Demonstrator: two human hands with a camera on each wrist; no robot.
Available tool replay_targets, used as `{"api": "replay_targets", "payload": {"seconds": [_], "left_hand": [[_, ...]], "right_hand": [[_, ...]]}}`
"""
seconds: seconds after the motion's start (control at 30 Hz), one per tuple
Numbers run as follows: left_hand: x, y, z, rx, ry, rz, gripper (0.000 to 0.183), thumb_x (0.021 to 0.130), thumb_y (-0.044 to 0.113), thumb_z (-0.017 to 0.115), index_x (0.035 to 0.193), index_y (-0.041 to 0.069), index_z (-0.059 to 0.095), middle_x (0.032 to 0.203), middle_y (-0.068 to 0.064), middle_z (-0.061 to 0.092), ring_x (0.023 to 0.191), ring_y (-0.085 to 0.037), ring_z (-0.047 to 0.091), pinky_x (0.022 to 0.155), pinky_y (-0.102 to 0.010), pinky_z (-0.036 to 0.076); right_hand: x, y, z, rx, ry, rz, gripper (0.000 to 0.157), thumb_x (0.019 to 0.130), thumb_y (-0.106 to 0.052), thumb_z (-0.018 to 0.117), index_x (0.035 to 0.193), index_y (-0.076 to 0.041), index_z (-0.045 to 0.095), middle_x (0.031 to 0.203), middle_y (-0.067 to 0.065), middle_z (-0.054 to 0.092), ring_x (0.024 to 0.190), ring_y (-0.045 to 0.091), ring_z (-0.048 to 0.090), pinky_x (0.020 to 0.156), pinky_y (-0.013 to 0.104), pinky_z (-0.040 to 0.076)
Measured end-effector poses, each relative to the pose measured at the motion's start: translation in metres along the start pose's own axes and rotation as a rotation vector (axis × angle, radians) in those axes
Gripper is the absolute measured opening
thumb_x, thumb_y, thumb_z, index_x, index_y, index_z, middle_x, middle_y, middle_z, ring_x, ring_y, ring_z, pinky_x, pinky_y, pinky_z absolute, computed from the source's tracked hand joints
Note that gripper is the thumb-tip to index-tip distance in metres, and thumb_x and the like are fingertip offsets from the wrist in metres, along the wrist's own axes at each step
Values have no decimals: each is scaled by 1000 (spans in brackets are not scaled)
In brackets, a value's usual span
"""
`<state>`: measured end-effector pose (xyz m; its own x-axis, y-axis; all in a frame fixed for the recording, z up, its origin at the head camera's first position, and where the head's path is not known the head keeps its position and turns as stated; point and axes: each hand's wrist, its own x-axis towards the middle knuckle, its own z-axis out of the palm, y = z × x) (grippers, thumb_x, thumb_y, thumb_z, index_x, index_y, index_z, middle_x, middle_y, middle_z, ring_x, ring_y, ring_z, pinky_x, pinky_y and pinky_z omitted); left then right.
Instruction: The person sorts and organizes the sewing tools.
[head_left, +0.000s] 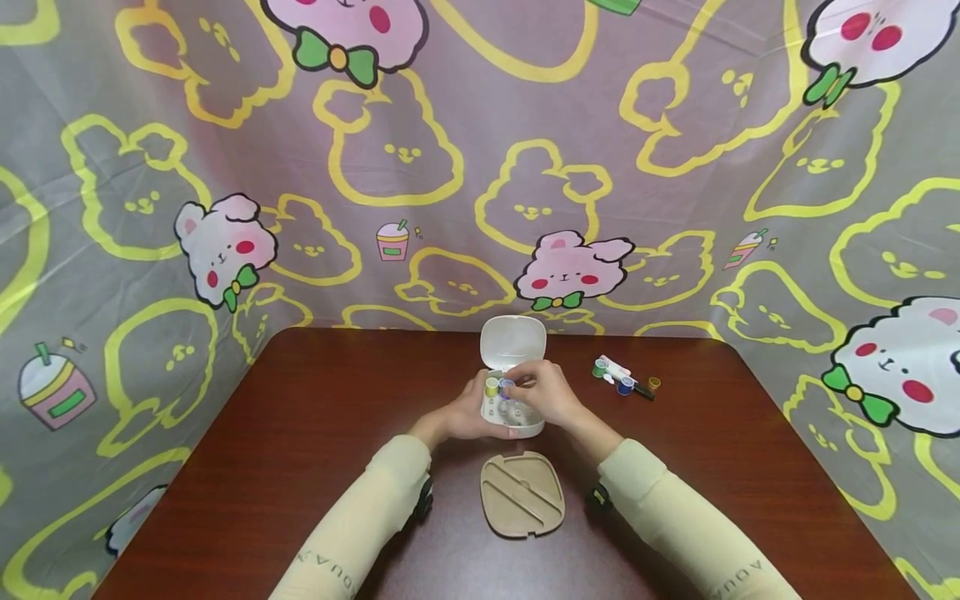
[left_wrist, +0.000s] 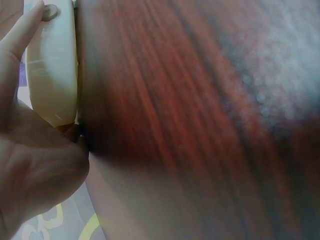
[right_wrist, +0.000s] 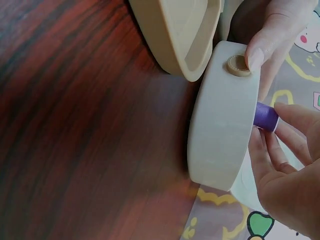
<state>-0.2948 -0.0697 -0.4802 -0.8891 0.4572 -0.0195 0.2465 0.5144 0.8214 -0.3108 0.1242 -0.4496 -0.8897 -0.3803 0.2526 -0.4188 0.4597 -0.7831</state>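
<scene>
Grip, left hand (head_left: 467, 415): curled round one open white box (right_wrist: 220, 125) | Grip, right hand (head_left: 552, 394): pinching one purple spool (right_wrist: 265, 117) at its mouth, beside one yellow spool (head_left: 492, 387) | I count three more spools (head_left: 624, 387) rightward on table (head_left: 300, 433), one tan tray (head_left: 508, 510) in front

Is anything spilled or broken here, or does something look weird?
Nothing looks spilled or broken. The messiest spot is to the right of the white box, where a green spool, a blue spool and other small things lie in a loose jumble on the table. It looks untidy, but not really wrong.
</scene>
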Motion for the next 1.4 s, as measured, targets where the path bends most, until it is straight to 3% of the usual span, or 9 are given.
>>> {"api": "replay_targets", "payload": {"seconds": [0.37, 0.83, 1.4], "left_hand": [[0, 0, 0, 1, -1, -2, 101, 73, 31, 93, 146, 7, 27, 139, -23, 38, 125, -33, 42, 106, -43, 36], [0, -1, 1, 3, 20, 6, 99, 72, 29, 94, 143, 9, 29, 137, -21, 39, 127, -34, 43, 108, -44, 36], [3, -4, 2, 46, -4, -28, 102, 74, 37, 92, 147, 13, 25, 139, -16, 37, 125, -26, 44, 107, -40, 38]], "right_hand": [[2, -3, 8, -75, 6, -73, 21, 85, -2, 80, 104, 5, 77, 97, 16, 73, 87, 25, 72, 78, 38, 59], [5, -1, 15, -130, 16, -99, 21, 82, -2, 82, 102, 3, 78, 95, 14, 72, 84, 23, 72, 74, 34, 59], [9, 2, 20, -209, -17, -138, 13, 81, -1, 82, 94, 0, 78, 90, 11, 71, 82, 22, 69, 75, 35, 57]]}}
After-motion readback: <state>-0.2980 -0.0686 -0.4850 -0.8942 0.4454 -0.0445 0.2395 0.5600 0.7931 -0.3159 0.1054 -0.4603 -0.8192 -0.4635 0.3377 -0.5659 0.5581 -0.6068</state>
